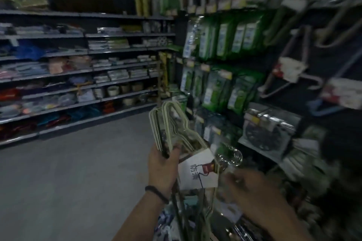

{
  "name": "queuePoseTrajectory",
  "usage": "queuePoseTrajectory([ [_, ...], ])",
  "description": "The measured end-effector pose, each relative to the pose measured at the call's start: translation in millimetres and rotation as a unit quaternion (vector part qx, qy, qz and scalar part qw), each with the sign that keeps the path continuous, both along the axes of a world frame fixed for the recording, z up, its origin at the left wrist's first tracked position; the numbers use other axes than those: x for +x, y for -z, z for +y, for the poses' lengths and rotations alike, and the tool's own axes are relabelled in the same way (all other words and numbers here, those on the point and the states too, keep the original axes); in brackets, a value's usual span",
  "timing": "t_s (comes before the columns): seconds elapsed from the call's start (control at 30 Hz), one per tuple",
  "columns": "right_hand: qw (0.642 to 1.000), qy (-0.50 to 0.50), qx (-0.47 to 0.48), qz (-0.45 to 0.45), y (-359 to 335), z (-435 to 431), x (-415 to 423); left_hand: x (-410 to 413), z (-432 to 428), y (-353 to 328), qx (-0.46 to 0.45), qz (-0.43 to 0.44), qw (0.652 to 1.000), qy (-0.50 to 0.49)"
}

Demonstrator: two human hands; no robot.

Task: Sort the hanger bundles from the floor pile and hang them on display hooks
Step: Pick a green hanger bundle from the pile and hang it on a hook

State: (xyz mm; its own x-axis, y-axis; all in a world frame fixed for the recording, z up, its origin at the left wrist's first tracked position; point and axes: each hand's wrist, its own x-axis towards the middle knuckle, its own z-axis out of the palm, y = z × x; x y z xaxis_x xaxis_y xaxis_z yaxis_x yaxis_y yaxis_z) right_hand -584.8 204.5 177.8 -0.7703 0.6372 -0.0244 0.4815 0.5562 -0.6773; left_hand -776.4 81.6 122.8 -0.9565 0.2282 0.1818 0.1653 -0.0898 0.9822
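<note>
Head view shows the left grip, a bare hand with a dark band at the wrist. Its fingers and thumb are curled tight round the necks of a hanger bundle. The bundle is pale cream wire, held upright in front of the body, with its hooks pointing up and its lower bars running down out of the picture.

A white card label wraps the bundle just right of the left grip. It carries dark printed Chinese characters. The top one reads 防, and the one under it is too smeared to make out. A small red mark sits beside them.

The right grip is low on the right, near the card's edge. It is so blurred that I cannot tell whether its fingers are spread or closed, or whether they touch anything.

On the right, a dark display wall carries green packets on pegs, with yellow price tags whose print is unreadable. Further right, other hangers with white cards hang on the wall. Grey shelves of folded goods line the far side of the bare grey floor.
</note>
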Motion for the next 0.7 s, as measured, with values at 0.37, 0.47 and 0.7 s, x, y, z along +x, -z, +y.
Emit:
queuePoseTrajectory([
  [0.37, 0.933, 0.199, 0.3, -0.005, -48.1, 46.0, 148.5, 207.5, 103.8, -50.6, -0.057, 0.075, 0.953, 0.289],
  [0.47, 0.916, 0.251, 0.309, -0.042, -54.7, 63.7, 214.8, 275.7, 131.4, -63.0, -0.044, 0.065, 0.934, 0.348],
  [0.7, 0.894, 0.336, 0.293, -0.053, -69.9, 105.4, 389.6, 425.0, 209.2, -90.2, -0.046, 0.068, 0.894, 0.441],
])
